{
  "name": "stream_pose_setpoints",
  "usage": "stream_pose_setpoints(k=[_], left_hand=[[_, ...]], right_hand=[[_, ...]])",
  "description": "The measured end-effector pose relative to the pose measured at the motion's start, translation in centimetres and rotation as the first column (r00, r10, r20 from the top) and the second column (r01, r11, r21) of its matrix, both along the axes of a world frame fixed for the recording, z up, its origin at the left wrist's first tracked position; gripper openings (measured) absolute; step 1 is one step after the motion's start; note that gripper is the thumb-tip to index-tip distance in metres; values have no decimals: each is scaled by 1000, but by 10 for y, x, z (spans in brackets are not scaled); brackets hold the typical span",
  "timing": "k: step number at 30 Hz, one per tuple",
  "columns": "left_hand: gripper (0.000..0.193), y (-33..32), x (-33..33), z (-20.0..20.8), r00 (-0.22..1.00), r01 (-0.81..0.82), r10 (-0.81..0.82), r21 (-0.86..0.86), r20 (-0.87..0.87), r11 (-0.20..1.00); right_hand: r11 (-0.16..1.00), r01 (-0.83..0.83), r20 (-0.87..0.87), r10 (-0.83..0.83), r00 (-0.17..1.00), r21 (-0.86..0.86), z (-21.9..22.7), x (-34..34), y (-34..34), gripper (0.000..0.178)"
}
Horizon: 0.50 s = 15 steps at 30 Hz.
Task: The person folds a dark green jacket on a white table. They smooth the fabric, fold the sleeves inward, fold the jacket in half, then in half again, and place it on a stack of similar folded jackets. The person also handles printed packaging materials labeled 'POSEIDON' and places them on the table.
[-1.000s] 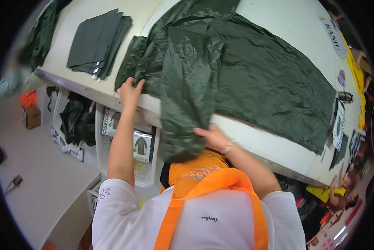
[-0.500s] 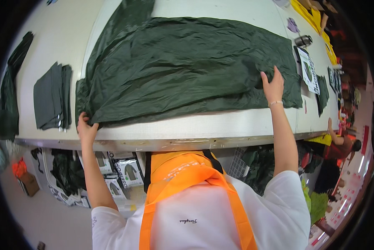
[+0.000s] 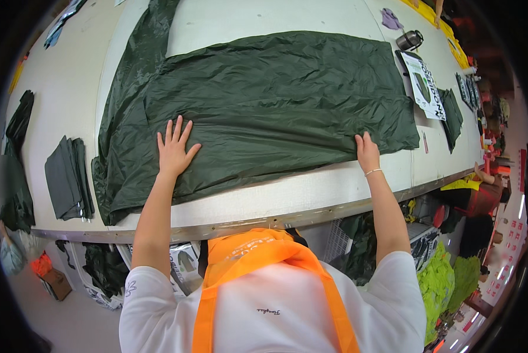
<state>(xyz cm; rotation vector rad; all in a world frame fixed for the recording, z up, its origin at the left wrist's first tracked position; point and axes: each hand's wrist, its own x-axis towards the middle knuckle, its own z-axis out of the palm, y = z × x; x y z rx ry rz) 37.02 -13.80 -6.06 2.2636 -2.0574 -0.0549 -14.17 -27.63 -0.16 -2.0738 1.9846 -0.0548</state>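
A dark green raincoat (image 3: 264,100) lies spread and wrinkled across the white table, one sleeve (image 3: 143,44) running off to the far left. My left hand (image 3: 174,150) rests flat on its left part, fingers spread. At the near edge, towards the right, my right hand (image 3: 367,154) has its fingers bent and closed on the fabric, and a crease runs from there to the left.
A stack of folded dark green pieces (image 3: 67,179) lies at the left, beside more dark fabric (image 3: 18,162). On the right are a printed package (image 3: 424,85), a metal flask (image 3: 409,40) and a purple cloth (image 3: 391,19). The metal-edged table (image 3: 264,222) stands before me.
My left hand has left the raincoat's lower left corner and moved right and up onto the fabric, flattening out. My right hand has come down to the near edge and closed on it.
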Motion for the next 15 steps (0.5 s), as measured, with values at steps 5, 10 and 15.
stream_pose_setpoints(k=[5,10,15], left_hand=[[73,13,11,38,948,85,-121,-134,-295,987],[78,41,33,35,1000,2,2,142,-25,990],[77,13,82,42,983,-94,85,-48,-163,994]], right_hand=[[800,-116,276,334,901,-589,29,36,-15,45],[672,-740,-172,728,663,-8,20,82,-28,63],[678,-717,218,733,645,-160,6,114,-120,14]])
